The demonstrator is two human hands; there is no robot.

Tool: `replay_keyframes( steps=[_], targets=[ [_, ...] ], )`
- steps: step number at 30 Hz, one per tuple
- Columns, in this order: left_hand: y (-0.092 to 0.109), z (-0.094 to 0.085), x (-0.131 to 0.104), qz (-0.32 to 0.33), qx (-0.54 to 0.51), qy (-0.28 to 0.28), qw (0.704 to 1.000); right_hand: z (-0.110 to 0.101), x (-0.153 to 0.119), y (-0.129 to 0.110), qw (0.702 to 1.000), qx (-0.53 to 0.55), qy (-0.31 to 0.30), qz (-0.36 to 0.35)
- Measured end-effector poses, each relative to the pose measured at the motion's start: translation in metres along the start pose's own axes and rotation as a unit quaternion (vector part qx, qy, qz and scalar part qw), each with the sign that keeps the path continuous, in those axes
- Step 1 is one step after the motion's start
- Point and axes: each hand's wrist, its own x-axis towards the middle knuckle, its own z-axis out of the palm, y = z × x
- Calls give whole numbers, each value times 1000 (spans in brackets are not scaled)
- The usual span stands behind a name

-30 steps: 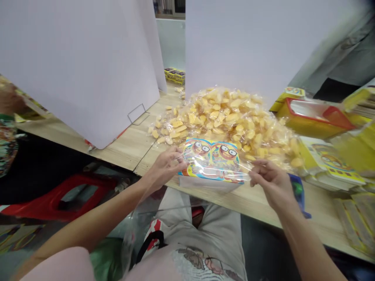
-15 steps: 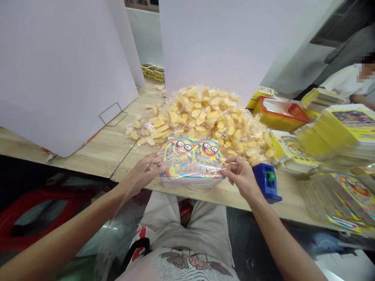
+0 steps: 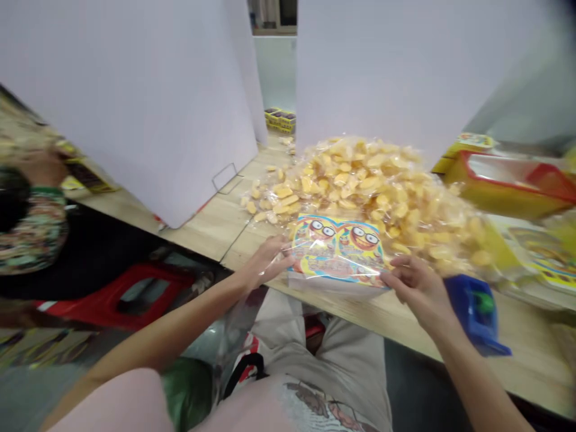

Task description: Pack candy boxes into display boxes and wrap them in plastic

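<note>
A box (image 3: 338, 249) printed with two grinning cartoon faces in glasses sits at the table's front edge, covered by shiny clear plastic. My left hand (image 3: 269, 261) closes on its left side, fingers curled over the plastic. Loose clear film trails from that hand toward my lap. At the front right corner, my right hand (image 3: 414, 292) pinches the wrapped box between thumb and fingers. Right behind the box lies a big heap of yellow pieces in clear wrappers (image 3: 346, 177). A blue tape dispenser (image 3: 472, 315) with a green core stands beside my right hand.
White panels (image 3: 180, 108) rise at left and back, with a wire stand (image 3: 225, 178) at one foot. A red and yellow basket (image 3: 508, 192) and printed cartons (image 3: 535, 249) are at right. Far left are another person's patterned sleeve (image 3: 42, 231) and a red stool (image 3: 130, 300).
My view has swung left, so the scene sits further right and another person's arm appears at left. Both hands keep their hold on the wrapped box.
</note>
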Motion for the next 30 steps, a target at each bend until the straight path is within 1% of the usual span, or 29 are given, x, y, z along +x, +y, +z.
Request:
replay_keyframes(
  steps=[3, 7, 11, 13, 18, 21, 27, 30],
  targets=[
    [-3, 2, 0, -10, 6, 0, 1000, -1, 0, 3, 1000, -11, 0, 6],
    [-2, 1, -2, -32, -1, 17, 999, 0, -1, -1, 1000, -13, 0, -6],
    [3, -3, -3, -29, -16, -12, 999, 1, 0, -5, 1000, -3, 11, -15],
    [4, -4, -3, -32, -12, -23, 999, 1, 0, -4, 1000, -6, 4, -15],
    [0, 1, -3, -7, 45, -6, 999, 1, 0, 1, 1000, -21, 2, -15],
    [-4, 4, -2, 12, 83, -6, 996, 1, -1, 3, 999, -42, 4, -15],
    [-10, 6, 0, 35, 66, 4, 997, 2, -2, 4, 998, -54, 3, -28],
    [-9, 7, 1, 50, 87, 9, 995, 4, -1, 3, 994, -92, 9, -56]
  ],
)
